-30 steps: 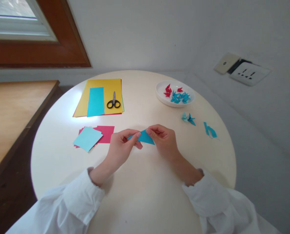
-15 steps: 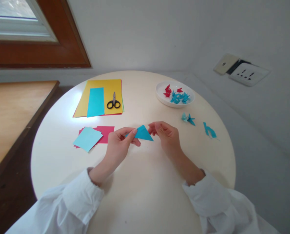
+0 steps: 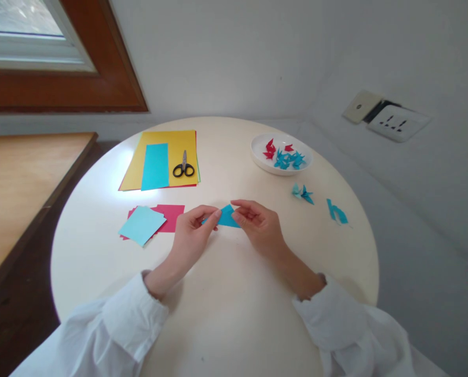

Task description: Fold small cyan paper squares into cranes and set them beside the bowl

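Observation:
A folded piece of blue origami paper (image 3: 227,217) is held between my two hands, low over the near middle of the round table. My left hand (image 3: 194,226) pinches its left end, thumb on top and fingers beneath. At the opposite side, the thumb and fingers of my right hand (image 3: 259,226) close around the right part of the paper and cover its right corner. Left of my left hand lies a pile of small squares, a pale blue square (image 3: 142,225) on top of pink paper (image 3: 171,217).
Scissors (image 3: 184,166) and a blue strip (image 3: 155,166) lie on yellow sheets (image 3: 135,170) at the back left. A white dish (image 3: 263,166) holds red and blue folded cranes. Two more cranes (image 3: 303,193) and blue scraps (image 3: 337,211) lie on the right of the table (image 3: 226,314).
My right hand has moved left and closed on the right part of the blue paper, where its fingers were beside the edge before. My left hand keeps its pinch.

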`<state>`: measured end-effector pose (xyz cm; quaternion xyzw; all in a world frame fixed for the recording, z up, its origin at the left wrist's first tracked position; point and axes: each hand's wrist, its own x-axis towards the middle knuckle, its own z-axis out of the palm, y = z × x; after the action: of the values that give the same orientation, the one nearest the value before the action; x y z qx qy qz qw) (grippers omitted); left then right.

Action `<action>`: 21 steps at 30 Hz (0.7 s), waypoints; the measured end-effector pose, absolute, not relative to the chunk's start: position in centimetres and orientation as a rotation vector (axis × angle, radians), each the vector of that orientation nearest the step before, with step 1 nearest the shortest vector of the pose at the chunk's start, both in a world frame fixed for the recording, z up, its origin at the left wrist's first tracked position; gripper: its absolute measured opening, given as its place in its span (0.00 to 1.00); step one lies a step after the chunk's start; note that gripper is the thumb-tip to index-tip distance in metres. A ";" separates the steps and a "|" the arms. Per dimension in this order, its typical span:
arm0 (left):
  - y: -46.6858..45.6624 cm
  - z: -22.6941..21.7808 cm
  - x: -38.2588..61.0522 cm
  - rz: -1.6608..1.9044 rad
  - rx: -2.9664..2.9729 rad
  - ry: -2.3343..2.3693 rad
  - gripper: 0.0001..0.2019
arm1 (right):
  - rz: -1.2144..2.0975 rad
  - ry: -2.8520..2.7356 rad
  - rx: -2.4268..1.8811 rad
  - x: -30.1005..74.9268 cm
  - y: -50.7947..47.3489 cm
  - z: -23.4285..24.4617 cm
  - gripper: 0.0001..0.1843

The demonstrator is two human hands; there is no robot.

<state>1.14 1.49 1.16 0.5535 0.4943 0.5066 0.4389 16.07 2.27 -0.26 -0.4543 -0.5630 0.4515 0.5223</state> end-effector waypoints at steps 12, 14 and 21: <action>1.2 0.7 1.4 1.172 1.516 1.213 0.07 | 0.939 -1.462 -1.097 15.9 2.2 0.1 0.08; 1.2 0.7 1.4 1.165 1.504 1.208 0.07 | 0.925 -1.484 -1.090 15.8 2.1 0.2 0.08; 1.3 0.3 1.3 1.197 1.538 1.224 0.05 | 0.972 -1.497 -1.080 15.7 2.0 0.1 0.07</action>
<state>1.27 1.32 0.34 0.6102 0.4855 0.4750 0.4078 15.70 2.04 0.13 -0.4473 -0.6201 0.4026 0.5033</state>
